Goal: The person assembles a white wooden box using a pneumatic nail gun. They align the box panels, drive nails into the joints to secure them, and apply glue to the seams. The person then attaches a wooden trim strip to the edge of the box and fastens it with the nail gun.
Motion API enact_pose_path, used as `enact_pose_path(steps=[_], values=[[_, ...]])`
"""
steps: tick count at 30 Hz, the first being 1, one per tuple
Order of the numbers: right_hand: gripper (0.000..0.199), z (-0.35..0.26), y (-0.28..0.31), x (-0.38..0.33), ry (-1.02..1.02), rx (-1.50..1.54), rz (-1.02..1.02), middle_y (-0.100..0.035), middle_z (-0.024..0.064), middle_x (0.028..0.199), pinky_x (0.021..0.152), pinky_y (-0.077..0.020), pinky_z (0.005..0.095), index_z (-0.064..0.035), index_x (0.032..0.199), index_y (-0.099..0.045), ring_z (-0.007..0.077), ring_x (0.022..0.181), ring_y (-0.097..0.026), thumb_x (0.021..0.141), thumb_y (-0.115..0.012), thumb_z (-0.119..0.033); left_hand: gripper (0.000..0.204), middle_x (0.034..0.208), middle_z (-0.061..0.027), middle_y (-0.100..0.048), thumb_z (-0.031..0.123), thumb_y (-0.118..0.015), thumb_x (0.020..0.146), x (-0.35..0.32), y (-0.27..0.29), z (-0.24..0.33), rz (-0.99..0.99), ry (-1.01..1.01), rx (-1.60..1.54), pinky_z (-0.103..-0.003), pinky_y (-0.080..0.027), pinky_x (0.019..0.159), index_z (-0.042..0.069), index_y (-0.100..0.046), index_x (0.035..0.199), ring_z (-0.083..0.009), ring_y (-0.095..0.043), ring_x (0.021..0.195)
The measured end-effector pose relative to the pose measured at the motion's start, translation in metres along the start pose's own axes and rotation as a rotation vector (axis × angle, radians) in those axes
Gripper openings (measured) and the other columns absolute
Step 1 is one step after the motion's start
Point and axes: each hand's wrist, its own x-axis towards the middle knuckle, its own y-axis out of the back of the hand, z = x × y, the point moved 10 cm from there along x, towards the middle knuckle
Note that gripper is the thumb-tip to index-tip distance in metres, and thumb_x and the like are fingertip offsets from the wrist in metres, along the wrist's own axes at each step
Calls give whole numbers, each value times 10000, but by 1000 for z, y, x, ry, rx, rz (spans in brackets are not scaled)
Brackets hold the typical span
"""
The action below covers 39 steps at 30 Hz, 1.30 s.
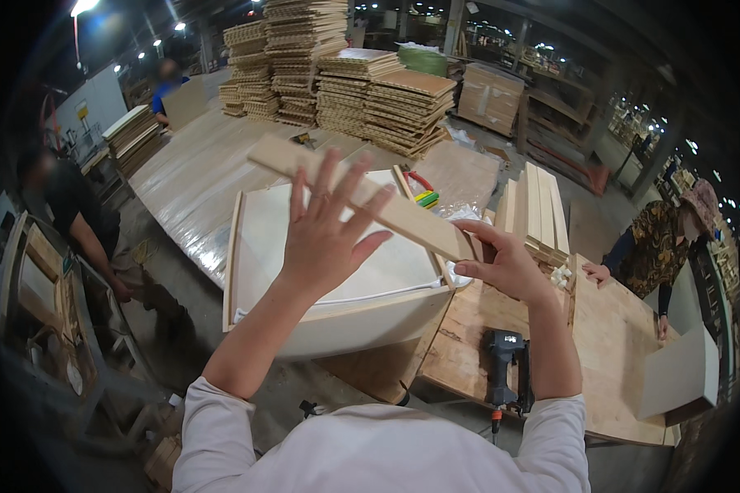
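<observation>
A: Where is the long, flat strip of pale wood (362, 197) found?

B: It is held up in the air above the shallow white-lined wooden box frame (337, 271), its long axis running from upper left, away from the body, down to lower right. The lower right end is pinched by the right hand (501, 263), thumb under and fingers curled over the edge, so that hand is closed on the strip.

A: And the left hand (325, 234)?

B: It is raised with fingers spread wide, nothing gripped. The middle of the strip is crossed by its fingertips, though whether it is touched or merely passed in front of cannot be told from this view. The strip's free far end lies up and to the left of that hand.

A: Which hand is nearer to the strip?

B: The right, since the strip is already held by it; the left is placed about midway along the length.

A: What is seen around?

B: A black nail gun (506, 361) is laid on the plywood bench (617, 345) below the right forearm. Stacks of ribbed wooden panels (386, 99) are piled far behind, and other people are at work at both sides
</observation>
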Motion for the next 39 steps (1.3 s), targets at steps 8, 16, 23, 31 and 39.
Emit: enact_pose_path(steps=[8,16,23,31,39], values=[[586,-89,-122,-8,584,-275,219,-556,180,1068,806,-473,390,-30,1270,-513,334,933,-548,735,-747,-77,880,1252,-169,-472,277,-711,826,-43,-46,-39,-104,843,-1132,-386,-497,787,9,-141,1440,-303,-577,1019],[450,-142,-90,-11,694,-1175,429,-548,100,1238,967,-377,456,-167,1158,-643,304,1170,-462,764,-708,-374,695,900,-96,-587,505,-663,753,-50,-3,-31,-383,80,-261,-390,-517,674,93,-495,1287,-264,-613,789],[375,-42,-112,34,431,-722,28,-595,47,983,798,-461,376,-179,1138,-663,221,942,-533,787,-695,-306,537,918,-75,-594,493,-626,790,-96,-39,-47,-504,105,-227,-355,-501,738,77,-584,1127,-245,-583,899],[284,-24,-151,45,410,-630,-117,-593,52,905,777,-470,343,-183,1078,-706,223,894,-512,810,-680,-272,466,1046,-66,-574,486,-584,837,-141,-55,-60,-636,213,-157,-373,-447,837,81,-612,1066,-237,-529,1003],[303,-18,-158,32,389,-537,-135,-569,55,910,763,-473,334,-182,1096,-700,224,872,-502,794,-699,-205,530,1087,-56,-543,484,-580,842,-152,-40,-46,-560,185,-83,-373,-408,870,94,-576,1201,-211,-489,1016]])
